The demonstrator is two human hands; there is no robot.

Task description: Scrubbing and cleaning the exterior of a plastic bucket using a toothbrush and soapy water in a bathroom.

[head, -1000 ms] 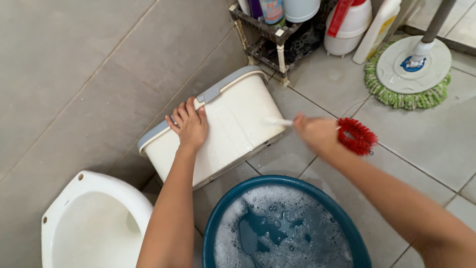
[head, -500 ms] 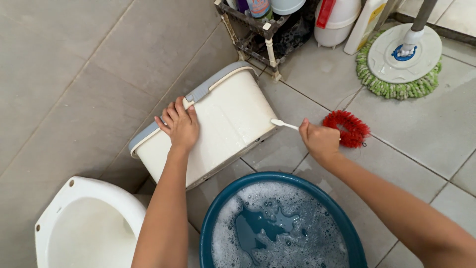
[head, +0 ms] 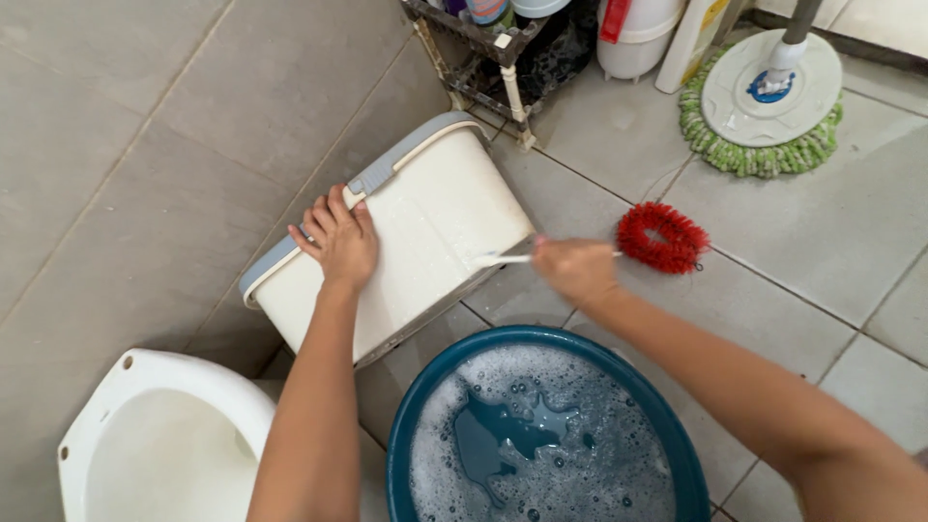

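Porcelain shows first at the far left: a white ceramic toilet bowl (head: pixel 145 445) sits in the lower corner against the grey tiled wall (head: pixel 126 126). Just right of it I see my left hand (head: pixel 335 239), fingers spread wide and pressed flat on the upturned side of a cream plastic rectangular bin with a grey rim (head: pixel 425 217). The bin lies tipped on its side on the grey tiled floor (head: pixel 822 261), its grey rim against the wall and its wet side facing up.

Below the bin, at the bottom centre, stands a round dark-teal plastic basin of soapy, foamy water (head: pixel 541 435), close to the bin's lower edge but apart from it.

Further right, my right hand (head: pixel 572 268) is closed around the thin white handle of a small white brush (head: pixel 498 258); the brush's tip touches the bin's side near its right end. The hand is blurred, so I cannot tell how the fingers lie on the handle.

Just right of that hand, a round red bristly scrubber (head: pixel 662 237) lies on the floor. Behind it, at the top, a small cream rack with bottles (head: pixel 493 43) stands in the corner, then a white jug with a red handle (head: pixel 633 34), and at the far right a round white mop head with a green fringe (head: pixel 764 106).
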